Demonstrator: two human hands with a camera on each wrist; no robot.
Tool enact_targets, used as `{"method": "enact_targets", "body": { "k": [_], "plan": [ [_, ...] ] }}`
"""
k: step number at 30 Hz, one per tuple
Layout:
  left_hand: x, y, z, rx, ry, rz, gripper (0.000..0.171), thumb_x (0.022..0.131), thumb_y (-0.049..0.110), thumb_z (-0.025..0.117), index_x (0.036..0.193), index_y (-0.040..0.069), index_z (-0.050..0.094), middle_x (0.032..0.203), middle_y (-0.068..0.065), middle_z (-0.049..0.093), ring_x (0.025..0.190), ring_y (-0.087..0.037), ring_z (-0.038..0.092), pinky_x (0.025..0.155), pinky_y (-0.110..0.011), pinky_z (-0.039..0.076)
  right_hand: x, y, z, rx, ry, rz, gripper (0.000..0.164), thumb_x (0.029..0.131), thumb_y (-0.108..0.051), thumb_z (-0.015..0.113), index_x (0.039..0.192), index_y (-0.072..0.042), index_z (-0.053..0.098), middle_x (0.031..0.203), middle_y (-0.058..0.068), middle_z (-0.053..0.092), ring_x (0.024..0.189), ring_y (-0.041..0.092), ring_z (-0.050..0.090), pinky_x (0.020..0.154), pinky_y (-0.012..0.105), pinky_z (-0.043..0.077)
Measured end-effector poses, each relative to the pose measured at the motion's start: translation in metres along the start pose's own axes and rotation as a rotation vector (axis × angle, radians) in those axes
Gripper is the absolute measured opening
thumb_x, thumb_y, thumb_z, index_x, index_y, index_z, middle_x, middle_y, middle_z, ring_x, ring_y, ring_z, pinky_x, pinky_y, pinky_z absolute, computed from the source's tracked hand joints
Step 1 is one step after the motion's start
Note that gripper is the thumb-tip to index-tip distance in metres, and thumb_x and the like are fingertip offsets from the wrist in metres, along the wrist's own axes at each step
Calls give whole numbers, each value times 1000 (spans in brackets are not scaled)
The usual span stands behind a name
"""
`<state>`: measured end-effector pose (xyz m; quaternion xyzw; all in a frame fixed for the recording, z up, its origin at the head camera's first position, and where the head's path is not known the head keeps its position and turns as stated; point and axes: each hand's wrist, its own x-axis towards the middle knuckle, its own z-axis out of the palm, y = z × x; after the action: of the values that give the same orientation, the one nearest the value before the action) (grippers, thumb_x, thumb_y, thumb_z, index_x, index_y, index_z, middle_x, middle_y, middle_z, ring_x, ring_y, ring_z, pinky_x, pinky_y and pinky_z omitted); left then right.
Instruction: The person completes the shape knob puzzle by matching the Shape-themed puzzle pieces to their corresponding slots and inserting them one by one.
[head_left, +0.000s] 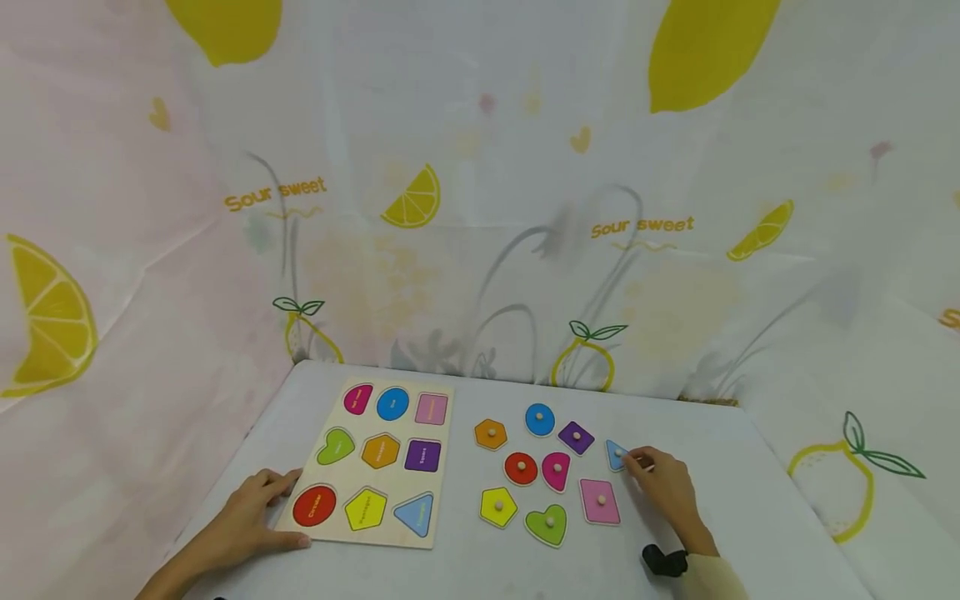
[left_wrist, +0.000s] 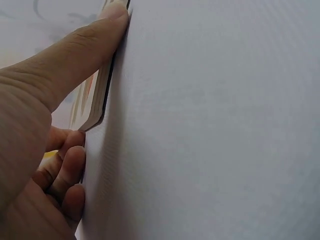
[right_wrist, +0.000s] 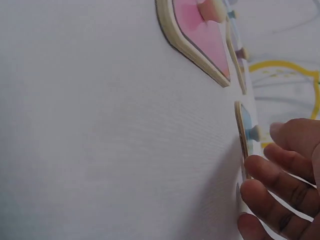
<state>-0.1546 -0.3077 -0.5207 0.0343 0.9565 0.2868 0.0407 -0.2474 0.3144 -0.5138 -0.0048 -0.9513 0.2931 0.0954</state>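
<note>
We take the puzzle board (head_left: 393,482) as our marker. The blue triangle piece (head_left: 613,458) lies flat on the white table (head_left: 457,575), to the right of the board and well apart from it, roughly level with its middle row; the loose purple square (head_left: 576,447) lies between it and the board. Our right hand (head_left: 666,485) is at the triangle, fingers loosely bent, with the thumb just beside the knob (right_wrist: 256,133); a gap shows between them in the right wrist view, so we take it as not gripping. Our left hand (head_left: 240,518) is spread at the board's near left corner, thumb along the near edge and fingertips at the left edge, steadying rather than clenching, as we judge.

From its thin, pale, wood-like edge we expect the triangle to be light and stiff, unlikely to bend or break. The printed face looks smooth and may slip under a fingertip, and the low edge offers little to catch. We would take it by the small round knob, thumb on one side and forefinger opposite, with a light pinch
</note>
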Motion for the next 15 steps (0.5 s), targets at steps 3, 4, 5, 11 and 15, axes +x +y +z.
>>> {"method": "enact_targets", "body": {
  "k": [3,4,5,11,15],
  "plan": [
    [-1,2,4,-9,-9,-1,109,63,50,96,148,-3,51,107,-3,52,97,-21,47,77,-31,48,4,2,-8,1,-15,17,28,97,-27,73,109,-2,74,91,8,74,67,13,62,57,29,46],
    [0,3,5,-12,-10,2,108,63,50,95,148,-2,51,107,-3,52,97,-21,47,78,-31,48,5,3,-11,-1,-18,24,29,96,-27,73,109,-1,74,90,9,73,65,13,62,57,30,45],
    [0,3,6,-15,-11,7,108,64,51,95,148,-1,52,107,-3,52,97,-21,47,78,-31,48,7,4,-12,-6,-16,29,30,96,-27,74,109,-1,74,90,9,73,65,13,62,58,30,45],
    [0,1,6,-7,-1,-20,109,63,52,95,148,-1,51,107,-4,53,97,-22,49,79,-35,51,21,7,-10,-5,-55,37,33,94,-30,76,108,0,74,84,6,70,68,17,58,59,31,45],
    [-3,1,5,1,1,-33,108,64,49,95,147,-3,51,107,-6,53,97,-23,49,79,-37,51,26,8,-7,4,-83,24,32,92,-31,78,104,-2,76,83,3,68,71,18,58,61,32,45]
  ]
}}
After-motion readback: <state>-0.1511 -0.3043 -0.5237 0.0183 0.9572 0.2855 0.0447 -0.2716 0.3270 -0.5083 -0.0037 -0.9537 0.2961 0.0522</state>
